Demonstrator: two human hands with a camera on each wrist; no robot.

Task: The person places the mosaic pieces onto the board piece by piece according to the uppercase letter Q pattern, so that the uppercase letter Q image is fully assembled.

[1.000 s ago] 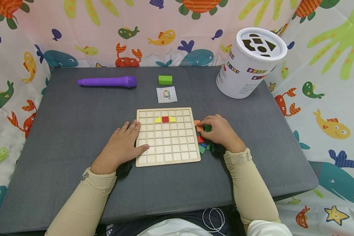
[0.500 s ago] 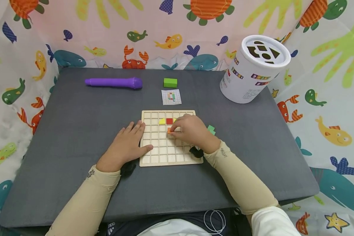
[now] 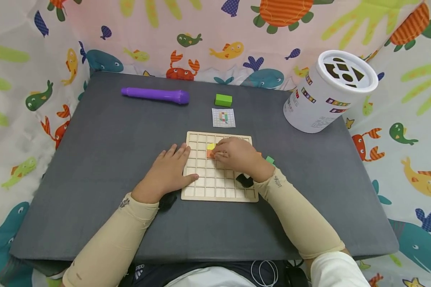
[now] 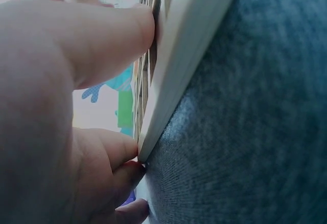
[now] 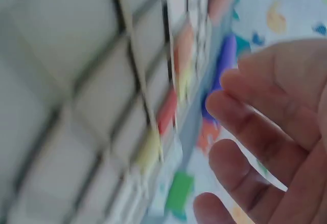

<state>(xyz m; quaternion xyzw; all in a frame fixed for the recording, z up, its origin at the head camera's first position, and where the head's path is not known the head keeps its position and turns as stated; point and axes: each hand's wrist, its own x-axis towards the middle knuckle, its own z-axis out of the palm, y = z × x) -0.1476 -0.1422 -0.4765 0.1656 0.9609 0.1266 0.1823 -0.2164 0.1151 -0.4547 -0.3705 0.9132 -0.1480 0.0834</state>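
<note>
My left hand [image 3: 168, 172] lies along the left edge of a wooden grid board [image 3: 208, 182], fingers straight and thumb on its front. Over the upper part of the board is my right hand [image 3: 238, 156], beside an orange block [image 3: 210, 154] sitting in a cell. The right wrist view shows its bent fingers [image 5: 245, 127] spread apart, off the board and holding nothing. Also in that view, a red block [image 5: 167, 112] and a yellow block [image 5: 148, 150] sit in cells. In the head view the hand hides part of the row.
Green pieces [image 3: 270, 160] lie right of the board, partly hidden by the right arm. Behind it are a small pattern card [image 3: 223, 118], a green block [image 3: 224, 100] and a purple microphone-shaped stick [image 3: 154, 95]. A white lidded bucket [image 3: 323, 103] stands back right.
My right hand went from the loose pieces to the board with an orange block, which now sits in a cell below the yellow one. The left hand stayed at the board's edge.
</note>
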